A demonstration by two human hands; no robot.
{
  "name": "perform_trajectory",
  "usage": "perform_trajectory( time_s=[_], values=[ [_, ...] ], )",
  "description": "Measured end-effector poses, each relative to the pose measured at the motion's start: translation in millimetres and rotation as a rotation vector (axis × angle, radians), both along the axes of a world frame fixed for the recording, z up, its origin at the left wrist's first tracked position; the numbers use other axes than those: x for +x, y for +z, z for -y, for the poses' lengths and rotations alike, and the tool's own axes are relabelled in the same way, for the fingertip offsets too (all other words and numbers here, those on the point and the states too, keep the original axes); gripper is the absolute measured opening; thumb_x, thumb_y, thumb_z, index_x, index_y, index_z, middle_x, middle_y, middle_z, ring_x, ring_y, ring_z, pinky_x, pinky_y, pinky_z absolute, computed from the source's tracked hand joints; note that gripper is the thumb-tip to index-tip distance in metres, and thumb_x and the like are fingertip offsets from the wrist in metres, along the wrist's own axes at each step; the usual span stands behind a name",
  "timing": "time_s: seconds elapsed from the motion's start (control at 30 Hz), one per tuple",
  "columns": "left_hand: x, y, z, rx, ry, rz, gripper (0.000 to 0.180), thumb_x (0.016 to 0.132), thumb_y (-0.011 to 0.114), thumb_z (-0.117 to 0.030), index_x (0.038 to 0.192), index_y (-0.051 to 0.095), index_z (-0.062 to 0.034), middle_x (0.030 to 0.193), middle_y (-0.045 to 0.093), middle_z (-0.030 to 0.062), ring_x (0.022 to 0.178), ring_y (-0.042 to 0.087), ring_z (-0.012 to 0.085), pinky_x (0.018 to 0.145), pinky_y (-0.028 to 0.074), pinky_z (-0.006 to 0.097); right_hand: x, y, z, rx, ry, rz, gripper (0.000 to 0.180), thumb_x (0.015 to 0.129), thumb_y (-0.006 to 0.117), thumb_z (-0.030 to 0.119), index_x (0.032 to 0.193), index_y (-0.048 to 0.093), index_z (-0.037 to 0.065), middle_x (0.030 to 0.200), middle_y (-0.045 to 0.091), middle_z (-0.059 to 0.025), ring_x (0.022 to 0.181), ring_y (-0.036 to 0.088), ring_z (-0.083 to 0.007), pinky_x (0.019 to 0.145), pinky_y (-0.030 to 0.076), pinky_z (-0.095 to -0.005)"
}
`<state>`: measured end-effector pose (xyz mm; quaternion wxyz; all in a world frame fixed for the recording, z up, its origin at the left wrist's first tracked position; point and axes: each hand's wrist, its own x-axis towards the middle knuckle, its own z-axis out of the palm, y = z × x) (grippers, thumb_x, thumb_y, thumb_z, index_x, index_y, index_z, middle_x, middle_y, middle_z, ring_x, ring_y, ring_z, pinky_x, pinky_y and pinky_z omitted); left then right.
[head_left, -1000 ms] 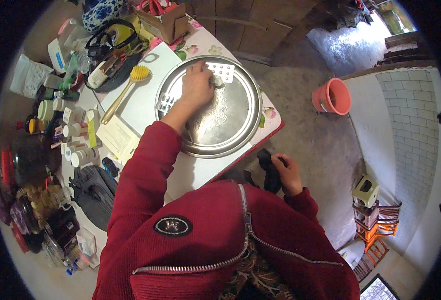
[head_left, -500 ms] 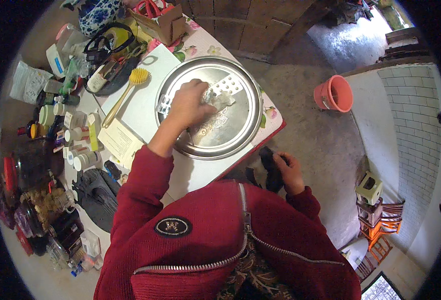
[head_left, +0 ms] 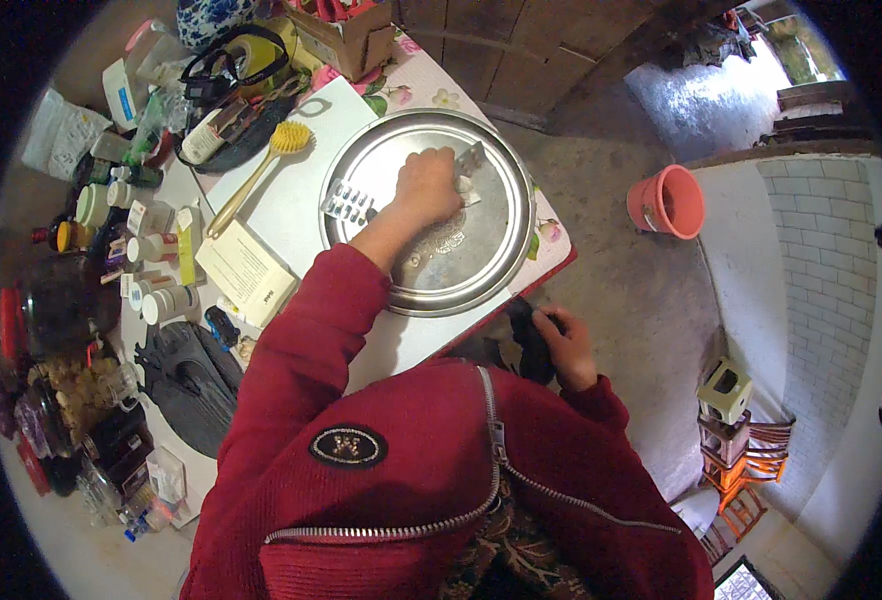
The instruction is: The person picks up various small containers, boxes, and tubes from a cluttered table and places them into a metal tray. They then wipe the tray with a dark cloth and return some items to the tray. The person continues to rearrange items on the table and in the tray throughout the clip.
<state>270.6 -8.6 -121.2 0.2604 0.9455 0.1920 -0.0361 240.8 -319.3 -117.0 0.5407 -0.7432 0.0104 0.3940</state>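
Fingers of the left hand (head_left: 428, 187), in the head view, are curled closed over the round tray (head_left: 491, 240), gripping a silver blister pack (head_left: 472, 157) tilted beside the knuckles. A capsule pack (head_left: 349, 202) lies inside the tray's left rim. Nearer the body than the tray, past the edge of the bench (head_left: 401, 337), the right hand (head_left: 566, 348) grasps a black object (head_left: 531, 350), fingers partly hidden.

Round metal tray (head_left: 496, 240) on table (head_left: 393, 342)

Left hand (head_left: 427, 188) hiding its fingertips from me, silvery pack (head_left: 473, 157) part-covered; black bundle (head_left: 530, 345) in right hand (head_left: 569, 350) indistinct from here
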Motion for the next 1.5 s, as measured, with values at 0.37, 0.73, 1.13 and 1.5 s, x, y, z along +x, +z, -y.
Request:
perform_trajectory(
  time_s=[0.37, 0.73, 1.13, 1.5],
  values=[
    [-57, 15, 6, -0.1, 0.014, 0.133, 0.025, 0.083, 0.06, -0.03, 0.086, 0.062, -0.0054, 0.083, 0.063, 0.0172, 0.08, 0.062, 0.0351, 0.069, 0.05, 0.045, -4, 19, -15, 0.007, 0.011, 0.048, 0.019, 0.09, 0.061, 0.017, 0.097, 0.062, 0.0, 0.083, 0.061, -0.0011, 0.072, 0.053, -0.0075, 0.063, 0.043, -0.0219],
    [-115, 13, -38, -0.278, 0.554, 0.344, 0.029, 0.085, 0.06, -0.023, 0.1, 0.062, 0.0011, 0.079, 0.063, 0.0191, 0.074, 0.062, 0.0317, 0.067, 0.049, 0.04, -7, 12, -16, 0.023, -0.05, -0.016, 0.023, 0.089, 0.063, 0.019, 0.1, 0.061, 0.0, 0.085, 0.061, -0.0016, 0.075, 0.055, -0.0091, 0.066, 0.044, -0.0226],
    [-43, 9, -4, 0.129, 0.33, 0.009, 0.058, 0.071, 0.071, -0.026, 0.117, 0.042, -0.006, 0.094, 0.058, 0.0202, 0.085, 0.062, 0.0371, 0.069, 0.051, 0.046, -16, 20, -19, -0.042, 0.039, 0.024, 0.02, 0.09, 0.061, 0.019, 0.095, 0.062, -0.001, 0.082, 0.06, -0.0004, 0.074, 0.051, -0.008, 0.067, 0.042, -0.0228],
    [-136, 33, -81, -0.837, 0.661, 0.524, 0.044, 0.074, 0.07, -0.012, 0.114, 0.059, 0.0024, 0.083, 0.064, 0.0056, 0.066, 0.057, 0.0108, 0.055, 0.044, 0.024, -18, 9, -5, 0.02, 0.036, 0.153, 0.018, 0.09, 0.062, 0.017, 0.095, 0.062, 0.0, 0.084, 0.06, -0.0002, 0.078, 0.052, -0.0078, 0.07, 0.043, -0.0228]
  ],
)
